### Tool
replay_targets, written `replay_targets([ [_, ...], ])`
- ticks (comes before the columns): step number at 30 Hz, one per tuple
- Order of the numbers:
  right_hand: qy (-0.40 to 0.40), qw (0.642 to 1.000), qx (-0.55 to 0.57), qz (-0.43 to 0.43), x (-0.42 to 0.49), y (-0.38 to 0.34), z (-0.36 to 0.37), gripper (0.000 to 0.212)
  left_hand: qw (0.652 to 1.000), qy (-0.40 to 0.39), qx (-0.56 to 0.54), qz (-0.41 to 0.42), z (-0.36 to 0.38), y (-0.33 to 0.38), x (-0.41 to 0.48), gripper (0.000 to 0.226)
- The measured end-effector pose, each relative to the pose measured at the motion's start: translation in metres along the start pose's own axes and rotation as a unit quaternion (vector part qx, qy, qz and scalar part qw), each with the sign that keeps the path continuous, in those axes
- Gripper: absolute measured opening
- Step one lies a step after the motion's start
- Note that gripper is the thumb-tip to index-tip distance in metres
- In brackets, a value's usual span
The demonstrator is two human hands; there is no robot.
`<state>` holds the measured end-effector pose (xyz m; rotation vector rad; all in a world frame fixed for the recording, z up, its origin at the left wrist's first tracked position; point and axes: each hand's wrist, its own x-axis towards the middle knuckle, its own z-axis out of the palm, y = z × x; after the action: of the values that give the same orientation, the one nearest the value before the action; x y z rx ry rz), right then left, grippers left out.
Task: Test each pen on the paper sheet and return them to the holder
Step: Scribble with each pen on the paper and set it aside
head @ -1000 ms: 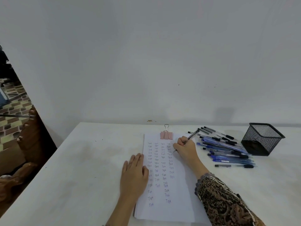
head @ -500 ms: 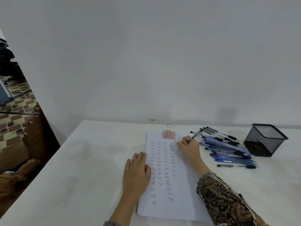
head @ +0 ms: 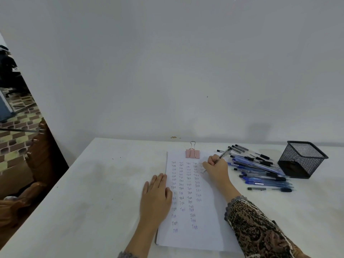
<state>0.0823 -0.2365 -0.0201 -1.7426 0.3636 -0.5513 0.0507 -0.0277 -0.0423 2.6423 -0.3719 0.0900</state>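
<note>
A white paper sheet (head: 202,233) lies on the white table (head: 89,192), covered with columns of small handwritten words and clipped at the top by a pink binder clip (head: 192,153). My right hand (head: 216,170) grips a dark pen (head: 224,153), its tip on the upper right part of the sheet. My left hand (head: 155,198) lies flat with straight fingers on the sheet's left edge. A pile of several blue and black pens (head: 260,170) lies to the right of the sheet. Further right stands the black mesh holder (head: 301,159); I cannot see any pens inside it.
A white wall rises just behind the table. Carved wooden furniture (head: 35,164) stands past the table's left edge. One black pen (head: 270,189) lies apart at the near side of the pile.
My right hand's pen has moved slightly up and right on the sheet while writing. The camera view shifted a little. My left hand stays flat on the paper.
</note>
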Motion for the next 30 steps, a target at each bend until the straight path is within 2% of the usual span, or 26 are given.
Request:
replay_targets([
  [8,-0.010,1.000,-0.024,-0.010,0.001,0.004,0.001,0.045,1.000,0.000,-0.003,0.003,0.000,0.000,0.000,0.050],
  [10,-0.001,1.000,0.017,0.007,-0.001,0.002,0.000,0.046,1.000,0.003,-0.009,0.001,0.000,0.000,0.000,0.050],
  [11,0.002,0.997,0.075,0.028,-0.001,0.001,-0.002,0.046,1.000,0.004,-0.008,0.000,0.000,0.001,0.000,0.050],
  [14,0.017,0.948,0.289,0.128,0.000,-0.005,-0.014,0.044,1.000,0.006,-0.004,0.001,0.000,0.000,0.000,0.050],
  [18,0.016,0.901,0.391,0.188,-0.007,-0.008,-0.020,0.052,1.000,0.007,0.004,-0.003,0.000,0.001,-0.001,0.050],
  [25,0.042,0.821,0.541,0.177,-0.029,-0.005,-0.022,0.011,1.000,0.009,0.004,-0.003,0.000,0.002,-0.002,0.050],
  [26,0.042,0.809,0.561,0.168,-0.032,-0.007,-0.023,0.012,1.000,0.009,0.004,-0.003,0.000,0.002,-0.002,0.050],
  [28,0.064,0.778,0.605,0.157,-0.038,-0.005,-0.025,0.031,1.000,0.010,0.004,-0.003,0.000,0.001,-0.002,0.050],
  [30,0.084,0.739,0.650,0.157,-0.045,-0.003,-0.029,0.039,1.000,0.010,0.004,-0.002,0.000,0.002,-0.002,0.050],
])
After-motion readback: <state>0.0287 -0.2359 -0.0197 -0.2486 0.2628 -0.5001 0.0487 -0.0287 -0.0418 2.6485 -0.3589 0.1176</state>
